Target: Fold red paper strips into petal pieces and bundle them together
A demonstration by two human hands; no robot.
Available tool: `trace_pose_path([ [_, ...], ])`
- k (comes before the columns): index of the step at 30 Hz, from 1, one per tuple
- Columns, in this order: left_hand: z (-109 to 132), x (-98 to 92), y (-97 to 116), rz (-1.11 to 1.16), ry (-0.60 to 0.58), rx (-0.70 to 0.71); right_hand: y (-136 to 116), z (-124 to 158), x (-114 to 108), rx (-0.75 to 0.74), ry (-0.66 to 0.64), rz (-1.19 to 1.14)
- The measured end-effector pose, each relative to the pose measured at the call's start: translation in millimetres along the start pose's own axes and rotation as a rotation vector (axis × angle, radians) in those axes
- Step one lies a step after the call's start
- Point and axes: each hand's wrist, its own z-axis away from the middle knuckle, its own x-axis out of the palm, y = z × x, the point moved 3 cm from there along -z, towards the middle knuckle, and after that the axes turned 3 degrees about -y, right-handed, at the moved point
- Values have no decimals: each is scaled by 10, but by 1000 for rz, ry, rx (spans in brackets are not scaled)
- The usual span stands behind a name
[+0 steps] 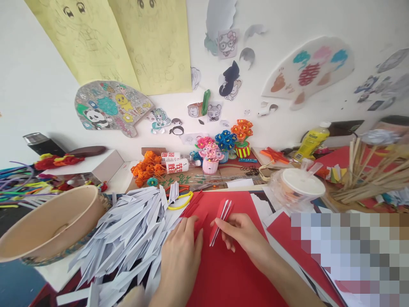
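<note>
My right hand (244, 232) pinches a small bundle of folded paper strips (220, 224), red with white edges, tilted above the red paper sheet (233, 273). My left hand (182, 247) rests palm down at the left side of that sheet, fingers stretched forward and thumb apart. Its fingertips are by a red folded paper piece (200, 218); whether they press on it is hard to see. Left of this hand spreads a big heap of folded white paper strips (128, 226). Yellow-handled scissors (181, 201) lie just beyond the left fingers, beside red strips (192, 204).
A large beige oval bowl (47, 226) stands at the left. Along the wall are flower pots (211, 164), orange craft flowers (147, 168) and a yellow bottle (311, 140). A lidded cup (300, 183) and wooden sticks (358, 179) are at the right.
</note>
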Motion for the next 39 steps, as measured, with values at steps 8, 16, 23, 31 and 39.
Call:
trace_pose_path([
  [8, -29, -42, 23, 48, 92, 57, 14, -19, 5, -7, -29, 50],
  [16, -6, -68, 76, 208, 175, 147, 18, -16, 7, -29, -27, 52],
  [23, 22, -24, 106, 172, 139, 226, 42, -27, 0, -47, -17, 38],
  [31, 18, -62, 154, 144, 213, 295, 11, -18, -1, -52, -3, 41],
  [39, 34, -15, 102, 167, 168, 238, -6, -16, 21, -65, -52, 0],
])
